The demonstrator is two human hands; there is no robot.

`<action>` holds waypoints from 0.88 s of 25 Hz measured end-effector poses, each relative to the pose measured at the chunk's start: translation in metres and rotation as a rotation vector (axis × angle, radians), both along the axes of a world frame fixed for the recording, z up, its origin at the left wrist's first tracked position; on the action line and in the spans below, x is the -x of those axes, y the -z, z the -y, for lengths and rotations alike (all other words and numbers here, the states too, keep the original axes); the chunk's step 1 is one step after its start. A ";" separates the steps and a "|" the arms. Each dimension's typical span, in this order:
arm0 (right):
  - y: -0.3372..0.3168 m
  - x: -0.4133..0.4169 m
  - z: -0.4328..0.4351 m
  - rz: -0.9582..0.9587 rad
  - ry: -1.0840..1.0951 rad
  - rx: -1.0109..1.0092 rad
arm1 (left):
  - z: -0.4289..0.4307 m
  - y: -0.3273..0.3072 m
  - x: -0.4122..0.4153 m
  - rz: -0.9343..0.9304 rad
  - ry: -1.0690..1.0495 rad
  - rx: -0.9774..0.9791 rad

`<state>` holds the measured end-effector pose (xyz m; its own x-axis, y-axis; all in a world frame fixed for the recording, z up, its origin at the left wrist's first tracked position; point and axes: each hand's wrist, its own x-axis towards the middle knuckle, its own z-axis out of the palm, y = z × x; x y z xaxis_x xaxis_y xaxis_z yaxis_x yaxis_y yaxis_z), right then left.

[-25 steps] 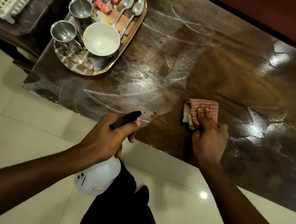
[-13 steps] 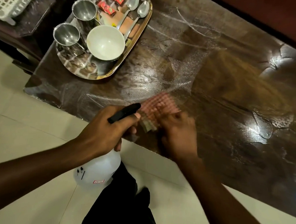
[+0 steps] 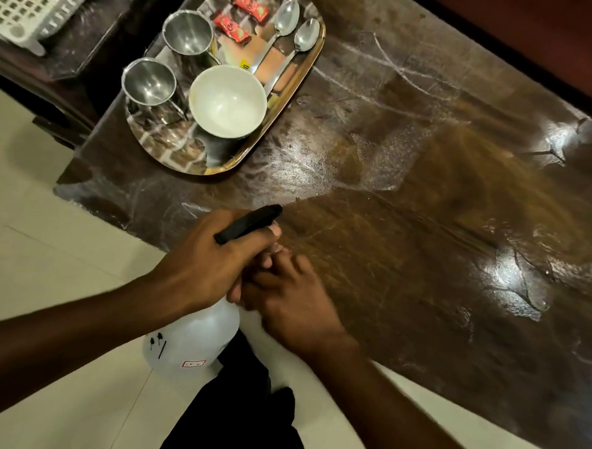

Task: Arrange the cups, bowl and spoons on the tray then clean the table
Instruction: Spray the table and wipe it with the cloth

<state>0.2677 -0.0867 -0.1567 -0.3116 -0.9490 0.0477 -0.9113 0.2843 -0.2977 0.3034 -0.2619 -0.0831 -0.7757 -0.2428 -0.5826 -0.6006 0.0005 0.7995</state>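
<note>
Now right hand [image 3: 294, 293] has swept leftward to the table [image 3: 422, 265] edge, cloth hidden beneath it, grip unclear; left hand [image 3: 213, 261] clenched round spray bottle [image 3: 192, 339]; wiping continues

I can't make out any wording. The two red candy wrappers [image 3: 240, 19] at the upper centre carry white lettering too blurred to read, and the small red-bordered label on my white plastic spray bottle [image 3: 193, 363] is illegible.

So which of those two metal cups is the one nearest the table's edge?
Find the shiny steel tray at the dark table's left end. Two steel cups stand along its left side; yours stands directly left of the white bowl, the other beside the red packets.
</note>
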 end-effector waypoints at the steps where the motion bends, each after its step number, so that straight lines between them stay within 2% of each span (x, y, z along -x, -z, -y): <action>1: -0.001 0.023 -0.011 -0.066 -0.026 -0.036 | 0.003 0.000 0.000 0.002 -0.011 0.001; 2: 0.000 0.047 -0.022 -0.108 0.065 -0.068 | 0.007 0.000 0.001 0.000 -0.022 -0.005; 3: 0.002 0.071 -0.033 -0.134 0.245 -0.109 | 0.010 0.001 0.002 -0.001 -0.030 -0.017; 6: -0.001 0.129 -0.042 -0.070 0.927 -0.152 | 0.015 0.003 0.007 0.009 -0.039 -0.033; 7: 0.001 0.131 -0.031 -0.041 1.090 -0.138 | 0.016 0.003 0.010 -0.001 -0.034 -0.035; 8: 0.002 0.123 -0.016 -0.029 1.159 -0.134 | 0.017 0.004 0.013 -0.016 -0.026 -0.038; 9: 0.002 0.109 0.000 -0.031 1.131 -0.122 | 0.017 0.005 0.016 -0.027 -0.017 -0.038; 10: 0.003 0.089 0.014 -0.021 1.005 -0.097 | 0.018 0.005 0.019 -0.033 -0.013 -0.037; 14: 0.008 0.026 0.024 -0.017 0.068 -0.013 | 0.016 0.003 0.031 -0.019 -0.008 -0.018; 16: 0.005 0.062 0.016 -0.054 -0.148 0.003 | 0.014 0.002 0.035 -0.022 -0.010 -0.027; 18: 0.008 0.117 0.010 -0.161 -0.061 -0.032 | 0.016 0.000 0.041 -0.034 -0.026 -0.058; 20: 0.009 0.179 0.005 -0.230 0.299 -0.133 | 0.016 0.000 0.050 -0.039 -0.033 -0.062; 22: 0.006 0.220 0.013 -0.128 0.696 -0.155 | 0.014 -0.002 0.060 -0.048 -0.061 -0.065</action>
<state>0.0479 -0.0995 -0.1623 -0.8470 -0.5316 0.0048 -0.5288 0.8416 -0.1102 0.2437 -0.2761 -0.0815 -0.7881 -0.2532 -0.5610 -0.5588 -0.0877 0.8246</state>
